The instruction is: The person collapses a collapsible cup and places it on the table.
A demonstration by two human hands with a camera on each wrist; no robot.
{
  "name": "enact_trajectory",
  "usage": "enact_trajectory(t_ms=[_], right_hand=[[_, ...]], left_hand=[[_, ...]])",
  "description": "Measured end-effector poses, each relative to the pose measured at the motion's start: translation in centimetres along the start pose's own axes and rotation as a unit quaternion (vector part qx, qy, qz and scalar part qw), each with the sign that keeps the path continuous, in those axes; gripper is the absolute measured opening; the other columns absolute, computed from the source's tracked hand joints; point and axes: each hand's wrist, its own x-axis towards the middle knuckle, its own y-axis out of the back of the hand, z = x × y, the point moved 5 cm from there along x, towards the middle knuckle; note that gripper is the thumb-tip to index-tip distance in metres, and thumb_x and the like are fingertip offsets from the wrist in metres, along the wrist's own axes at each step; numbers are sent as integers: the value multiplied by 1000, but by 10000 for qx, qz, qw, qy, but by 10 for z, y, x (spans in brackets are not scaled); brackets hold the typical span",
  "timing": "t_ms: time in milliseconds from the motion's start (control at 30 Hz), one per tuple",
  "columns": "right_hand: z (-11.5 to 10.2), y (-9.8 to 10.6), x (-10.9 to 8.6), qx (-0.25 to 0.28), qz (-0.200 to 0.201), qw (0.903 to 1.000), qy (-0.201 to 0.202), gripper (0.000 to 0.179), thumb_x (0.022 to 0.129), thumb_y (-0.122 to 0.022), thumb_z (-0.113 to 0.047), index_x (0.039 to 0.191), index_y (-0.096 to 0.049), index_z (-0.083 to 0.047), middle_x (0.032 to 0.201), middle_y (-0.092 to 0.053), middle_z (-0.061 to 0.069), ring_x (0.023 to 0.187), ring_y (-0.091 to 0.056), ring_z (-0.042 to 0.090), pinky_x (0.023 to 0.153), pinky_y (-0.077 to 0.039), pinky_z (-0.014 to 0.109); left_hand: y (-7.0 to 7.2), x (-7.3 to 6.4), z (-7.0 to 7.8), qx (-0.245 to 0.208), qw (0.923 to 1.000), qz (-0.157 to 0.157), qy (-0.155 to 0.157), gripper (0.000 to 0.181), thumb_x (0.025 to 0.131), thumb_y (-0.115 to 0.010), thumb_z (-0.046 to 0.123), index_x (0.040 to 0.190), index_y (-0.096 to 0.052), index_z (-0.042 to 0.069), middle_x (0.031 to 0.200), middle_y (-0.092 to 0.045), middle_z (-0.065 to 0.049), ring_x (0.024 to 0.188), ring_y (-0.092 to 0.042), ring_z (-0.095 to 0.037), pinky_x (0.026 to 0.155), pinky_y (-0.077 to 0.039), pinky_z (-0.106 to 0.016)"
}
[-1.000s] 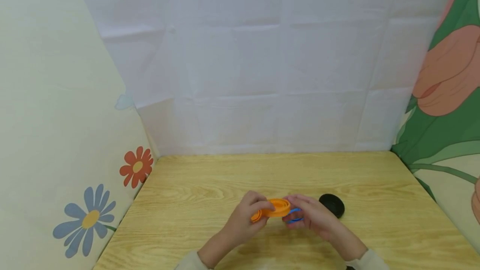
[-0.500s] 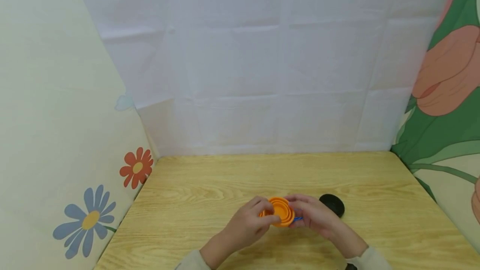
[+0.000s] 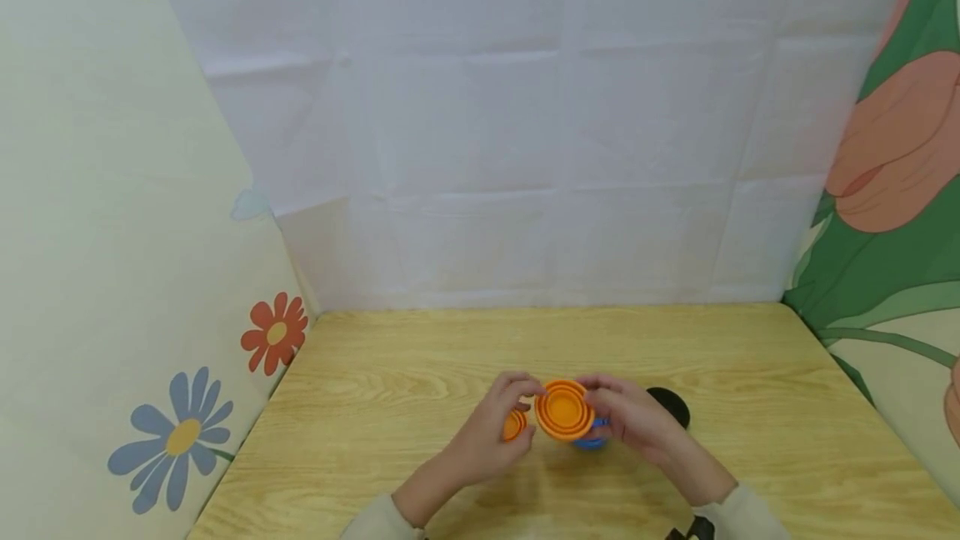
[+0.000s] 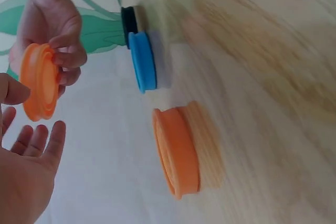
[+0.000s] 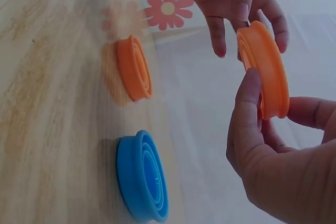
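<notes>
My right hand (image 3: 630, 417) pinches an orange collapsible cup (image 3: 564, 411), folded flat into concentric rings, between thumb and fingers above the table. In the right wrist view this cup (image 5: 270, 72) stands on edge. My left hand (image 3: 491, 432) is at the cup's left side with fingers spread; whether a fingertip touches the rim I cannot tell. A second orange collapsible cup (image 4: 177, 150), also flattened, lies on the table, partly behind the left hand in the head view. Beneath the right hand lies a blue collapsible cup (image 5: 142, 177).
A black round disc (image 3: 670, 407) lies on the wooden table (image 3: 390, 357), right of the right hand and partly hidden by it. White cloth (image 3: 525, 148) hangs at the table's back edge. Flower-patterned walls stand on both sides.
The held orange cup has tilted from nearly level to face the head camera. My left fingers, on the cup earlier, have spread and drawn off to its left. More of the blue cup shows.
</notes>
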Motion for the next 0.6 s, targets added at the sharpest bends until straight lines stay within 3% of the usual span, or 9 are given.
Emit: enact_trajectory(t_ms=[100, 200, 300, 400, 500, 600], right_hand=[[-3, 2, 2, 3, 151, 9999, -29, 48, 103, -55, -15, 142, -42, 9, 119, -63, 11, 91, -68, 16, 77, -61, 29], [-6, 4, 5, 10, 279, 9996, -54, 48, 103, -55, -15, 142, -41, 8, 119, -62, 12, 90, -68, 17, 77, -61, 30], [-8, 5, 10, -34, 406, 9992, -7, 47, 103, -55, -16, 142, -42, 7, 119, -63, 11, 93, -68, 18, 80, -61, 33], [-8, 5, 16, -144, 499, 9986, 71, 46, 102, -55, -16, 141, -44, 6, 120, -64, 11, 96, -68, 20, 83, -61, 37], [-7, 4, 23, -223, 565, 9981, 134, 45, 102, -55, -17, 140, -45, 5, 122, -63, 12, 99, -67, 21, 85, -60, 40], [-6, 4, 32, -247, 626, 9976, 167, 44, 102, -55, -17, 139, -47, 4, 123, -64, 13, 100, -67, 22, 86, -60, 41]], left_hand=[[3, 3, -4, -831, 9945, 128, 624, 49, 92, -63, -7, 137, -49, 5, 136, -46, -17, 118, -54, -31, 91, -58, -35], [4, 5, -12, -1396, 9810, 255, 1325, 46, 97, -60, -2, 141, -46, 2, 139, -45, -22, 115, -56, -32, 89, -58, -30], [3, 7, -22, -1988, 9590, 313, 1997, 43, 101, -57, 6, 142, -45, -1, 136, -48, -23, 110, -58, -28, 88, -59, -31], [0, 10, -30, -2655, 9303, 288, 2515, 44, 102, -56, 12, 142, -44, -3, 129, -49, -21, 105, -60, -23, 88, -60, -37], [-4, 13, -38, -3160, 9031, 311, 2893, 47, 101, -57, 14, 142, -43, -4, 124, -49, -18, 100, -64, -21, 89, -60, -39], [-4, 16, -45, -3458, 8850, 412, 3090, 47, 100, -57, 13, 142, -43, -4, 119, -49, -16, 98, -65, -21, 89, -60, -38]])
